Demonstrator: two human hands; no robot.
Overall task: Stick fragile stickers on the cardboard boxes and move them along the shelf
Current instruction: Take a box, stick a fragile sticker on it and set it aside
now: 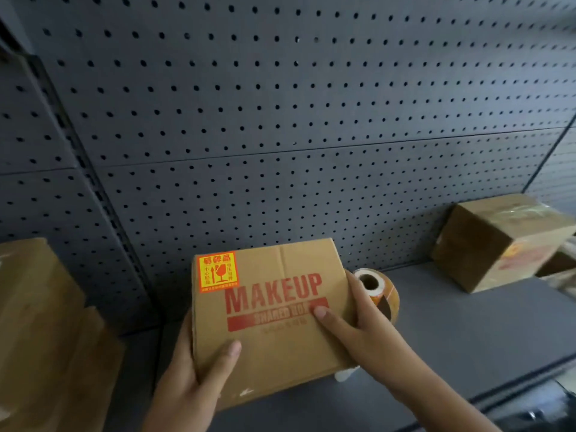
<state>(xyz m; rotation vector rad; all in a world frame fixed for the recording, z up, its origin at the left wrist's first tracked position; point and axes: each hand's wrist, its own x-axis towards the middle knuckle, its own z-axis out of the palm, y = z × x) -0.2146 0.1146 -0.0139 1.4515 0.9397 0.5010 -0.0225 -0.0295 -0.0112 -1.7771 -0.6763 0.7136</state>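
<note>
Right now I see the cardboard box (274, 310) marked MAKEUP low in my view, toward 6 o'clock, above the dark shelf (467, 332), its printed face tilted up at the camera. I cannot tell whether its underside touches the shelf. The left hand (193, 378) grips its 7 o'clock corner, thumb flat across the face and the other fingers wrapped round the left side, out of my sight. The right hand (358, 319) holds the 3 o'clock edge, thumb pressed on the red printed band, fingers curled behind the box and hidden. A red and yellow fragile sticker (217, 272) sits in the face's 10 o'clock corner. Just beside the box at 3 o'clock, partly behind the right hand, a sticker roll (378, 291) stands on the shelf, core hole facing up. Further out at 2 o'clock a second box (498, 244) rests near the pegboard panel (280, 120), blurred. At 9 o'clock more brown boxes (37, 307) fill the left edge.
</note>
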